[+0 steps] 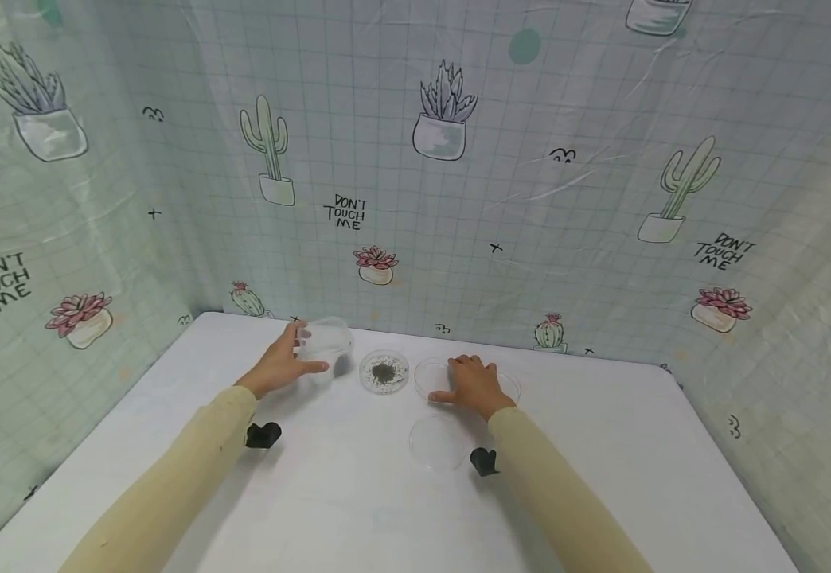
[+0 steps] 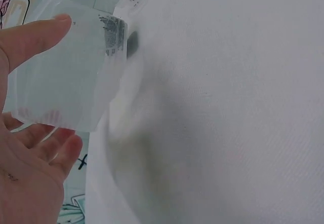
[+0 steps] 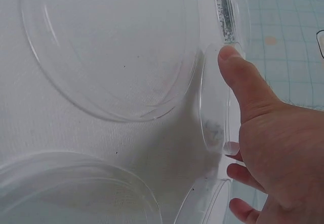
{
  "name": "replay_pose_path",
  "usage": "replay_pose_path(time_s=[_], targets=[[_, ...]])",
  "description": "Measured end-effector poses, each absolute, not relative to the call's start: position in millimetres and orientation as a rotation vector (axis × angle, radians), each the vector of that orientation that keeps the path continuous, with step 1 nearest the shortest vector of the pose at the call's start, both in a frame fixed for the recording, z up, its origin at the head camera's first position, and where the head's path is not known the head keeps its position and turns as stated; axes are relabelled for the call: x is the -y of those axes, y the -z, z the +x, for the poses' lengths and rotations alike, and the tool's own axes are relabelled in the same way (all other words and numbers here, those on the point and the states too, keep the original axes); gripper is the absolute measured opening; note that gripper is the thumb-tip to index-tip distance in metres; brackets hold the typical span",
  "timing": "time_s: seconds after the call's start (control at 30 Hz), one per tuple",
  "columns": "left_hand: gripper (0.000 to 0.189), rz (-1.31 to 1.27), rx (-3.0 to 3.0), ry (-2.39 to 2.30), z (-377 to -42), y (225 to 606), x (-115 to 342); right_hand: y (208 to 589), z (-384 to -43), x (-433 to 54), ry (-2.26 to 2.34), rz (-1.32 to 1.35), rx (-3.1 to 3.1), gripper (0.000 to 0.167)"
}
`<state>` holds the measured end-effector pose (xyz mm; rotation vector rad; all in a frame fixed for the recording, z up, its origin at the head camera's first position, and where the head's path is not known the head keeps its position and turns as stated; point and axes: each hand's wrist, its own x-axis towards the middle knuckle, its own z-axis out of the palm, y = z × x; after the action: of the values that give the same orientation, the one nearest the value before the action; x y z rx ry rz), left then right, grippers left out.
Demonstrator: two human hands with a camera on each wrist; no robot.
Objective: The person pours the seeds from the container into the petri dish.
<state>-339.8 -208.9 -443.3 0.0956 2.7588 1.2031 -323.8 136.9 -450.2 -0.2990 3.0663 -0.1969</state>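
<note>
My left hand point(image 1: 279, 368) holds a clear plastic container point(image 2: 66, 77) at the far left of the table, its thumb on one side and fingers on the other. Dark grains show at one end of the container in the left wrist view; whether they are inside or seen through it I cannot tell. Right of it stands a clear petri dish of dark grains point(image 1: 384, 372). My right hand point(image 1: 478, 386) is over a flat clear petri dish point(image 3: 215, 107), gripping it across with thumb and fingertips. The palm hides part of that dish in the head view.
Another clear dish point(image 1: 437, 442) lies nearer on the white table point(image 1: 358, 493). One more clear dish point(image 1: 510, 387) lies right of the right hand. A patterned cloth point(image 1: 387, 159) hangs behind the table and at both sides. Dark wrist-worn pieces point(image 1: 263, 435) hang by the sleeves.
</note>
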Motion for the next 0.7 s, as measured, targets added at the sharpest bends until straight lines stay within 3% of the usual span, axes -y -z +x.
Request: replay_pose_path(time_s=[0.7], targets=[[0.102,0.171,-2.871,-1.262,-340.8,430.0,194.0,453.8,-322.4,-139.8,0.245,-0.315,-3.026,0.083]])
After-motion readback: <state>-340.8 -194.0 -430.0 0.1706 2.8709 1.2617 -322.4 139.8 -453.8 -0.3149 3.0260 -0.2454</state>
